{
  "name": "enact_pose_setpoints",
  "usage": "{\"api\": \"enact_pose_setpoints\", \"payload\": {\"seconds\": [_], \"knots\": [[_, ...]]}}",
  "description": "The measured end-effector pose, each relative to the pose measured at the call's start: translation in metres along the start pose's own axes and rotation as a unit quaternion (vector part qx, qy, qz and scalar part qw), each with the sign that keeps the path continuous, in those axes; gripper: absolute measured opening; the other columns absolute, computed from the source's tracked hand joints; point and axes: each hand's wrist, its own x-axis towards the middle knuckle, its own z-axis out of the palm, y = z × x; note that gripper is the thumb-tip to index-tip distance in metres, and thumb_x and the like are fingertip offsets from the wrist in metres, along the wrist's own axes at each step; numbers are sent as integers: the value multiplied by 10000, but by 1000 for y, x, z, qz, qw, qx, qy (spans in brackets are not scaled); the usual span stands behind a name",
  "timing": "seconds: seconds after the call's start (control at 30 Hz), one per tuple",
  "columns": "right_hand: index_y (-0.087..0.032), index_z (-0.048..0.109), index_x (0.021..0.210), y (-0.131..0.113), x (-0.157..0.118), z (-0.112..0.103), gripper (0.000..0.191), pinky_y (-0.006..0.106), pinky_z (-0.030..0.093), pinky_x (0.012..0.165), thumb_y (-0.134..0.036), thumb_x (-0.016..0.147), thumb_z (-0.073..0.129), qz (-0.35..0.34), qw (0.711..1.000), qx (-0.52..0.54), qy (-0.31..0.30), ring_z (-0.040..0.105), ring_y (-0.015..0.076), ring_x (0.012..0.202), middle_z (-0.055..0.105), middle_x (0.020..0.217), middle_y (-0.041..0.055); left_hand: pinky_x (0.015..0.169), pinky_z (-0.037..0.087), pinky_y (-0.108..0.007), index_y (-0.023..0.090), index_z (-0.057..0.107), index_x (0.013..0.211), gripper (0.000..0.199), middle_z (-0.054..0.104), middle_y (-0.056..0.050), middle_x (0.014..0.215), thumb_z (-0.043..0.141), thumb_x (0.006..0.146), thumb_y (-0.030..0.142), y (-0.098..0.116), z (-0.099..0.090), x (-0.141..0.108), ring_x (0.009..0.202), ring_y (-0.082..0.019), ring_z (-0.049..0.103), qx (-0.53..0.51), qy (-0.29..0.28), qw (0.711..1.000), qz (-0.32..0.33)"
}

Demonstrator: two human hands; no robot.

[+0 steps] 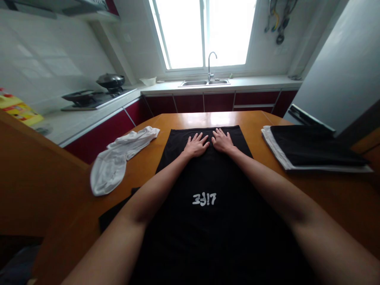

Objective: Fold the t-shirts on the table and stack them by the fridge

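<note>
Showing at the far left, a yellow bottle (pixel 19 111) with a red top stands near a white kitchen counter (pixel 57 124), where a gas stove (pixel 102 101) carries a shallow pan (pixel 79 96) and, on the burner beyond, a lidded wok (pixel 111 81). Next comes the wooden counter (pixel 142 166), with a crumpled white garment (pixel 110 170) on its left part, apart from the black shirt (pixel 198 174) laid out flat at the middle. The left hand (pixel 196 146) lies palm down on the shirt near its straight far edge, fingers spread. White lettering (pixel 204 199) on the shirt appears upside down below the hands. Just beside, the right hand (pixel 222 141) also rests flat on the fabric, fingers slightly apart and pinching nothing. Farther right, a folded black cloth (pixel 311 144) lies over a white cloth (pixel 272 145), near a pale refrigerator (pixel 341 71).
</note>
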Motion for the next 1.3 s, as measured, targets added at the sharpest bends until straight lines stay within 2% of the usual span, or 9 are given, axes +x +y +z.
{"api": "enact_pose_setpoints", "payload": {"seconds": [0.13, 0.33, 0.47, 0.57, 0.7, 0.9, 1.07, 1.2, 1.3], "knots": [[-115, 350, 1544, 23, 8, -10, 590, 591, 106, 1209, -395, 1030, 277, 38, 999, -9, 16, 174, 271, 1526, 245, 1648, 146, 1219, 79, -595, 295, 250, 1597, 687, 129, -49, 1680, 205, 999, 631, 2, -3, -3, 1548, -303, 85, 4, -5, 1000, 1], [-14, 293, 1555, 77, 15, -22, 663, 563, 123, 1194, -446, 1054, 249, 131, 991, -22, -34, 137, 309, 1525, 183, 1637, 249, 1212, 89, -610, 299, 259, 1594, 769, 119, -51, 1681, 107, 967, 719, -3, -12, 6, 1548, -311, 71, -48, -20, 999, 3], [-53, 277, 1570, 83, 16, -21, 675, 568, 110, 1208, -476, 1046, 232, 137, 989, -32, -40, 132, 292, 1531, 175, 1654, 198, 1200, 84, -644, 275, 299, 1584, 768, 189, -70, 1669, 86, 976, 694, -44, -20, 17, 1541, -331, 115, -32, 27, 997, -65], [-102, 272, 1579, 81, 17, -18, 664, 572, 112, 1216, -489, 1040, 230, 143, 988, -37, -42, 129, 274, 1535, 172, 1666, 151, 1200, 71, -651, 259, 286, 1591, 783, 153, -59, 1675, 87, 970, 693, -86, -20, 20, 1537, -357, 108, -14, 16, 990, -143], [-49, 269, 1567, 80, 16, -20, 663, 587, 105, 1198, -468, 1053, 255, 135, 990, -24, -36, 135, 289, 1527, 180, 1652, 206, 1209, 74, -631, 256, 261, 1598, 799, 128, -57, 1679, 100, 962, 712, -110, -22, 19, 1540, -349, 94, -16, 8, 990, -143], [-36, 364, 1522, 50, -4, -34, 585, 620, 55, 1194, -372, 1046, 319, 80, 995, -16, 51, 143, 305, 1525, 208, 1643, 209, 1205, 75, -625, 200, 309, 1581, 730, 174, -119, 1667, 185, 1009, 637, -54, -32, -2, 1541, -334, 106, -1, 61, 996, -70], [-97, 322, 1559, -9, -78, -29, 626, 602, 122, 1209, -411, 1018, 327, -62, 998, 9, 4, 165, 277, 1532, 221, 1651, 140, 1208, 65, -609, 265, 243, 1599, 710, 131, -87, 1675, 237, 1007, 657, 0, -13, -54, 1550, -301, 61, -12, -6, 996, 84], [-84, 319, 1562, -34, -131, -22, 645, 572, 119, 1218, -416, 1009, 341, -102, 994, -2, -50, 166, 268, 1535, 229, 1645, 149, 1216, 73, -588, 256, 244, 1597, 661, 138, -93, 1673, 272, 1028, 592, 13, -9, -78, 1549, -284, 88, -27, -14, 995, 98], [-71, 309, 1564, -43, -152, -27, 637, 561, 113, 1222, -380, 1008, 334, -100, 995, -6, -26, 142, 258, 1541, 198, 1651, 143, 1221, 111, -566, 229, 268, 1589, 611, 178, -92, 1667, 282, 1045, 506, 19, -23, -90, 1547, -269, 106, -40, 23, 995, 93]]}}
